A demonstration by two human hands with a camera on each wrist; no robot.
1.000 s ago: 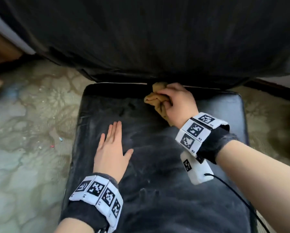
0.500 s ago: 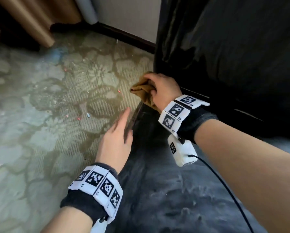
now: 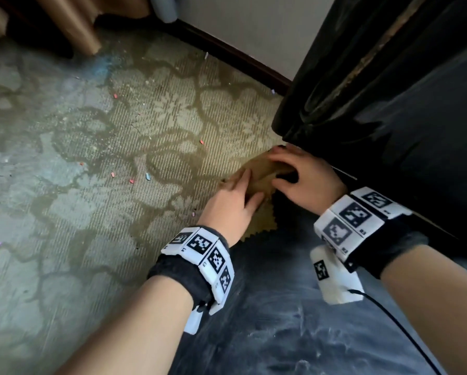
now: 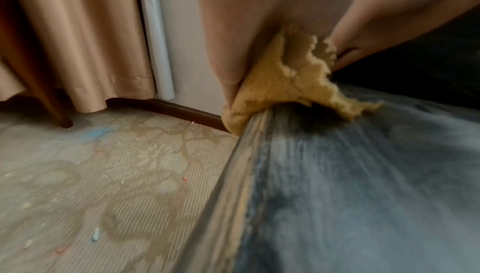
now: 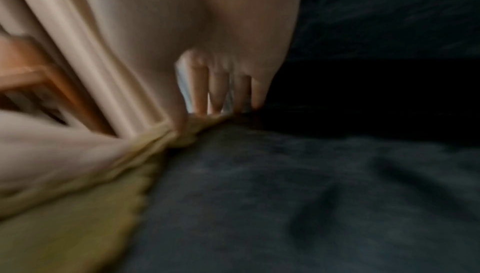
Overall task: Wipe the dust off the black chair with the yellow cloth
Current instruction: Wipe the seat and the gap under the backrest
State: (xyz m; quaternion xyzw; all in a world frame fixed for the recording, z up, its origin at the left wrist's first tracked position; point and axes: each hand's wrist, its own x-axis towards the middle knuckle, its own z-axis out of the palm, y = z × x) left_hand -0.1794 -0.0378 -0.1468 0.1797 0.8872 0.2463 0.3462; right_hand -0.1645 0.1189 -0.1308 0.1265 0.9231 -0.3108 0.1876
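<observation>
The yellow cloth (image 3: 262,169) lies over the back left corner of the black chair's dusty seat (image 3: 294,334), right under the backrest (image 3: 402,117). My left hand (image 3: 249,186) holds the cloth at the seat's left edge. Its fingers run down the outside and the thumb lies on top. In the left wrist view the cloth (image 4: 280,80) bunches between finger and thumb over the seat rim (image 4: 233,174). My right hand (image 3: 278,171) arches over the cloth beside the backrest, its curled fingertips and thumb gripping the cloth (image 5: 78,226). The right wrist view is blurred.
Patterned carpet (image 3: 91,185) with small coloured scraps spreads left of the chair. A beige curtain (image 4: 78,41) and a white pipe (image 4: 155,41) stand by the wall with its dark skirting (image 3: 227,55). A black cable (image 3: 402,328) trails from my right wrist over the seat.
My right hand has dragged the cloth from the middle of the seat's back edge to its back left corner. My left hand has left the seat top and taken hold of the cloth there.
</observation>
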